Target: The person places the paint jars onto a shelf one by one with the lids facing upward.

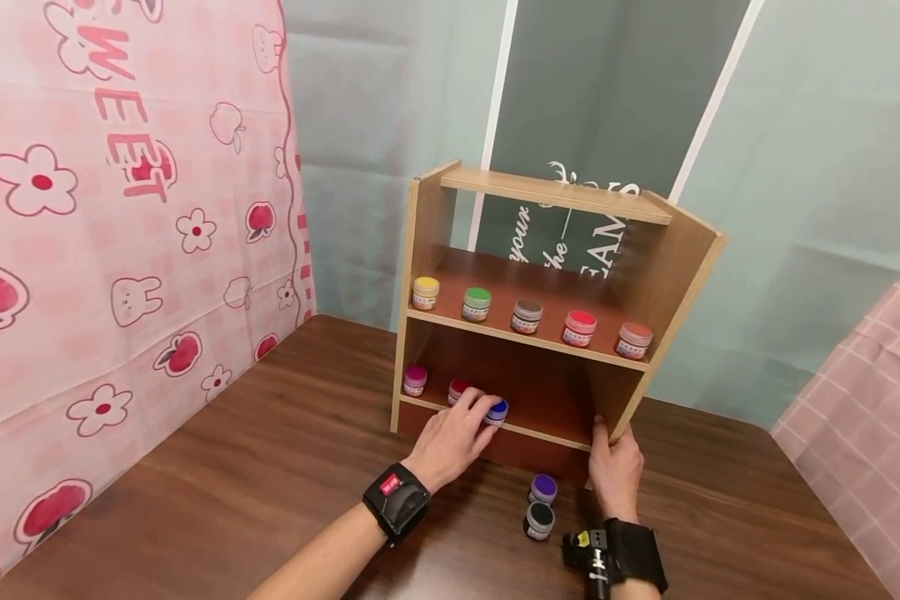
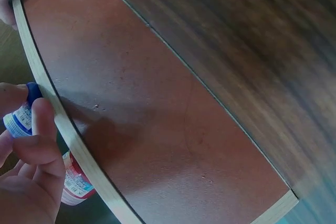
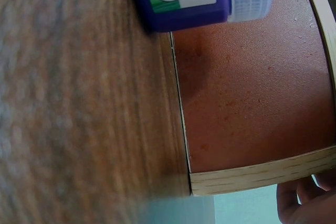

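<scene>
My left hand pinches a blue paint jar at the front of the wooden shelf unit's lower shelf. In the left wrist view, thumb and fingers curl round this blue-lidded jar. Just left of it stands a dark red jar, partly hidden by the hand, and a magenta jar is at the shelf's left end. My right hand grips the lower front edge of the unit's right side panel. On the table, a purple jar and a black jar stand before the unit.
Yellow, green, brown, red and reddish-brown jars line the upper shelf. The unit stands on a dark wooden table. A pink printed cloth hangs at the left, a grey-green curtain behind.
</scene>
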### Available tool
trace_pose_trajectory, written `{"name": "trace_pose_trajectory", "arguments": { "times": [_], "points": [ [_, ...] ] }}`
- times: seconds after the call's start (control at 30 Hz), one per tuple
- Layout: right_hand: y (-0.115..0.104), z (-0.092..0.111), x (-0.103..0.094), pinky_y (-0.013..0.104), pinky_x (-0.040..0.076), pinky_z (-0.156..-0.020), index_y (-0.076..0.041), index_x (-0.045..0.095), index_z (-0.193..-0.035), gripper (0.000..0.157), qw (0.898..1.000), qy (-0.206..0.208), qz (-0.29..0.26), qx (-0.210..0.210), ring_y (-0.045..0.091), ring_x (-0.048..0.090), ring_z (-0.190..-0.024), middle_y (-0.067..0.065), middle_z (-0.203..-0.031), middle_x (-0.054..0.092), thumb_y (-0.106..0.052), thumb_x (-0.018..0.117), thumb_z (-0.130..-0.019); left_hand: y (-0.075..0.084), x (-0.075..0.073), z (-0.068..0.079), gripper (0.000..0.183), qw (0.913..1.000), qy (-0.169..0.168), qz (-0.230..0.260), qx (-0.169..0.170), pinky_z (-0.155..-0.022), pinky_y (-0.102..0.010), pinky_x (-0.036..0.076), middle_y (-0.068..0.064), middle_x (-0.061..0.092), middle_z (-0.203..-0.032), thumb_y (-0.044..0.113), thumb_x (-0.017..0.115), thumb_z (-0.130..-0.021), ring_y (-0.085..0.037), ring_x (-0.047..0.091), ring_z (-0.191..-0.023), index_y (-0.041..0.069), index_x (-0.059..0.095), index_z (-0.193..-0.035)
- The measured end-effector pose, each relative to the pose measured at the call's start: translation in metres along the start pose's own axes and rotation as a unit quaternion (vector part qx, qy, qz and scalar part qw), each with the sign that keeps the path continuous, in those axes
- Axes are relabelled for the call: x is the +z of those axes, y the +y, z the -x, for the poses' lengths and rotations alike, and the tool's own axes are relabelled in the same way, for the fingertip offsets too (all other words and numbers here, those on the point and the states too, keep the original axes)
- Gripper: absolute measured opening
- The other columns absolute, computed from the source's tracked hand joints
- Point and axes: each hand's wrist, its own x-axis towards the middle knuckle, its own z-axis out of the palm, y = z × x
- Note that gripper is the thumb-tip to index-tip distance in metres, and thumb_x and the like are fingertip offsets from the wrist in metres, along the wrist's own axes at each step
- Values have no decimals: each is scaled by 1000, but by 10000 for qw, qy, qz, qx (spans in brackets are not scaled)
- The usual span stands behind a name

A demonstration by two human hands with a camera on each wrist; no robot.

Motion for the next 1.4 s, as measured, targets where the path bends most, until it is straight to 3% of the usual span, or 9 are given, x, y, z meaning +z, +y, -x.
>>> {"name": "trace_pose_trajectory", "arguments": {
  "times": [0.17,0.37,0.67,1.4],
  "points": [
    [-1,1,1,59,41,-87,2,52,-120,46,10000,-62,-17,7,43,55,-104,32,-116,58,-37,42,-97,3,-2,-1,34,9996,-189,24,-206,-54,-23,50,-1,57,-104,26,62,-88,-10,58,-68,14,57,-119],
    [-2,2,-1,58,41,-85,2,54,-118,44,10000,63,-15,-54,44,56,-102,32,-113,59,-35,43,-97,5,1,-8,32,9996,-248,-72,-121,-61,-26,54,-2,58,-103,25,61,-88,-13,64,-76,13,57,-118],
    [-2,3,-2,58,42,-84,2,54,-118,43,9999,61,-76,-120,43,56,-102,31,-113,60,-34,44,-97,6,5,-12,31,9997,-74,-185,-105,-55,-28,53,-5,59,-100,22,63,-86,-16,65,-74,11,57,-114],
    [-5,4,-5,55,43,-79,2,54,-117,41,9999,53,-52,-144,41,57,-97,30,-111,61,-33,44,-97,9,6,-15,36,9993,-206,-43,-308,-57,-29,53,-5,55,-106,21,64,-84,-14,63,-76,11,55,-118]
  ]
}}
